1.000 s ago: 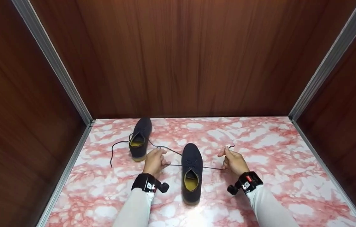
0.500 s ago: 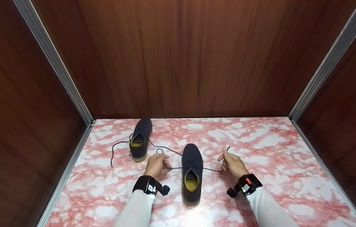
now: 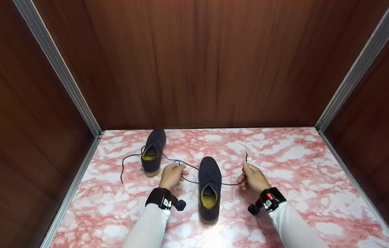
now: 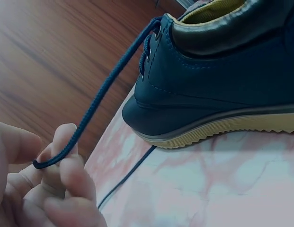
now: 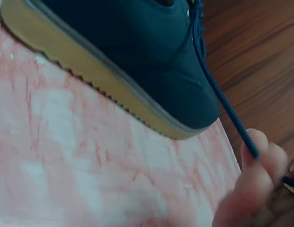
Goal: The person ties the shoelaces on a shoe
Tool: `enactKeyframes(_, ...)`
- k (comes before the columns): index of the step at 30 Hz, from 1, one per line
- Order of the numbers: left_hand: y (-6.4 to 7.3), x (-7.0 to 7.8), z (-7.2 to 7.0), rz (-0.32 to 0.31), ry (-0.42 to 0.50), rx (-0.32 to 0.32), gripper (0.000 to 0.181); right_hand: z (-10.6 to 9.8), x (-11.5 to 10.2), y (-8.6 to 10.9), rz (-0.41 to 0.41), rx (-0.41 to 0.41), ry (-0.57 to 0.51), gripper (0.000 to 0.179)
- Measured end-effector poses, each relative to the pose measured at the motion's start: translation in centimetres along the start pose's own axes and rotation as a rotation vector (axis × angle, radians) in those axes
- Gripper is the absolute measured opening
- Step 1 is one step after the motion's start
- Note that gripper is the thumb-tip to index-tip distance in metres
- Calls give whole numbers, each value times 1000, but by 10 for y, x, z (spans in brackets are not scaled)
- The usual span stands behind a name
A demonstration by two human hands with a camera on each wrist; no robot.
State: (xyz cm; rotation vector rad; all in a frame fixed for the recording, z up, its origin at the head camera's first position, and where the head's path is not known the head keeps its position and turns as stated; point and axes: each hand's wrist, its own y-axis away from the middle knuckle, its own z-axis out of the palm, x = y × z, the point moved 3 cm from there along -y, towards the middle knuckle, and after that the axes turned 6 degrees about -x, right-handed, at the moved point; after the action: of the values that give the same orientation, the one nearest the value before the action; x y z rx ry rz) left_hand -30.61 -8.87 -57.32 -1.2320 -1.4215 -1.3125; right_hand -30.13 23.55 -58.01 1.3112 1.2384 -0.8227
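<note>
A dark navy shoe (image 3: 210, 170) with a yellow lining and tan ridged sole stands upright, toe away from me, between my hands. Its lace (image 4: 104, 90) comes out of the top eyelets to both sides. My left hand (image 3: 172, 176) pinches the left part; in the left wrist view the lace runs in between thumb and fingers. On the other side, my right hand (image 3: 255, 177) pinches the right part (image 5: 227, 106), and its free end (image 3: 246, 157) sticks up beyond the fingertips. Both hands are apart from the shoe itself.
A second navy shoe (image 3: 156, 143) stands farther back on the left. One lace (image 3: 122, 168) of it trails left; another (image 3: 187, 164) runs right towards the near shoe. Wood-grain panels (image 3: 194, 69) enclose the red-and-white marbled surface (image 3: 284, 220).
The lace beside my left hand has gone from nearly straight to slack and curved. The free end at my right hand now points up higher. Both hands shifted slightly; the shoes have stayed put.
</note>
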Motion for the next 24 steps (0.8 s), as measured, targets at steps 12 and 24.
enactKeyframes(12,1,24,5,104,-142,25,24,8,-7,2,-81,-212,42,45)
enactKeyframes(24,5,41,12,195,-245,-7,25,12,-9,2,-86,-192,14,24)
